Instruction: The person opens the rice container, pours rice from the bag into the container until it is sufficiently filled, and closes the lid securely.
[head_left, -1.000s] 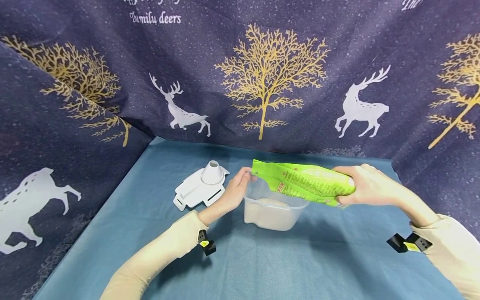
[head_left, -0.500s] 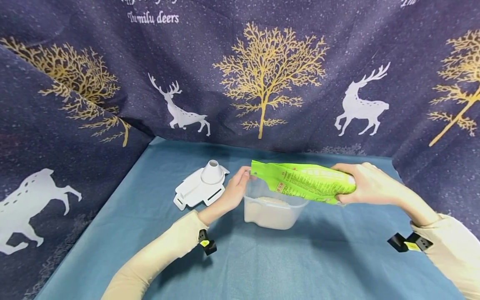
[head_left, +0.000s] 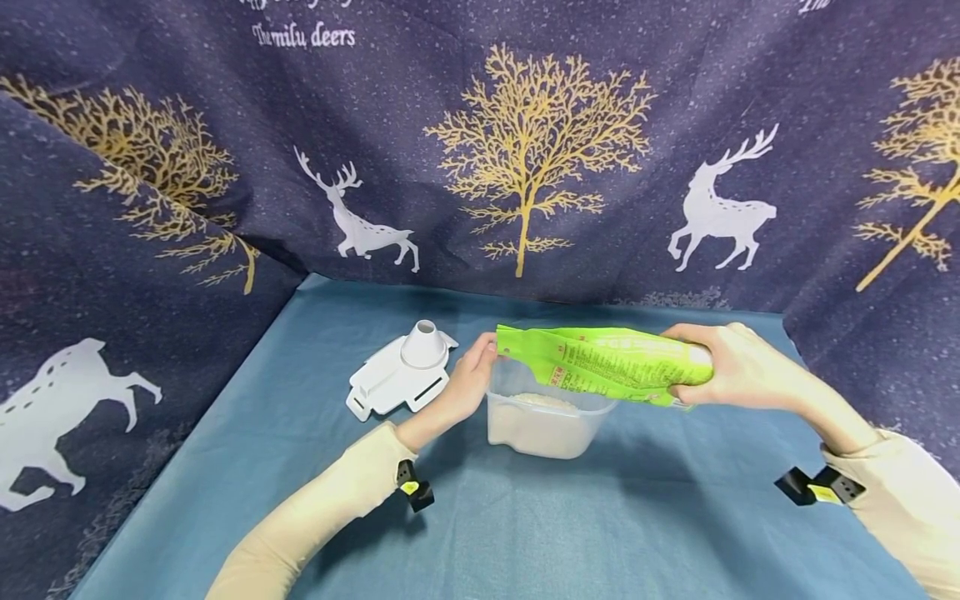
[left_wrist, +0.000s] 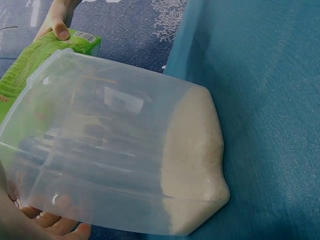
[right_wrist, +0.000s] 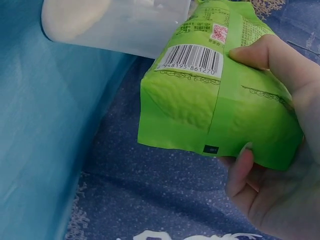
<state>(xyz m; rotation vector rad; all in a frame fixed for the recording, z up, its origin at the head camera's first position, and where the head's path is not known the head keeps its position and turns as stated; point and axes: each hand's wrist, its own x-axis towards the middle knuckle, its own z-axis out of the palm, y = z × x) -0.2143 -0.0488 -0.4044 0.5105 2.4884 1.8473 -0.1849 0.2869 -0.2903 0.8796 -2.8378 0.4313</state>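
My right hand (head_left: 738,367) grips the bottom end of a bright green printed bag (head_left: 615,367). The bag lies nearly level above a clear plastic container (head_left: 551,425), its far end reaching over the container's left side. Its mouth is not clearly seen. At the container's left rim, my left hand (head_left: 468,379) holds on, with the fingers against the outer wall in the left wrist view. Pale grain (left_wrist: 195,160), which looks like rice, fills the container's bottom. The barcode end of the bag shows in the right wrist view, with my thumb (right_wrist: 255,52) pressed on it.
On the blue cloth (head_left: 480,525), left of the container, lies a white plastic lid-like part (head_left: 397,379) with a white cone-shaped piece (head_left: 425,343) on it. A dark curtain (head_left: 585,250) printed with deer and trees hangs behind the table.
The green bag has shifted slightly to the left, and its far end sits a little lower. The left hand and the container hold nearly the same position.
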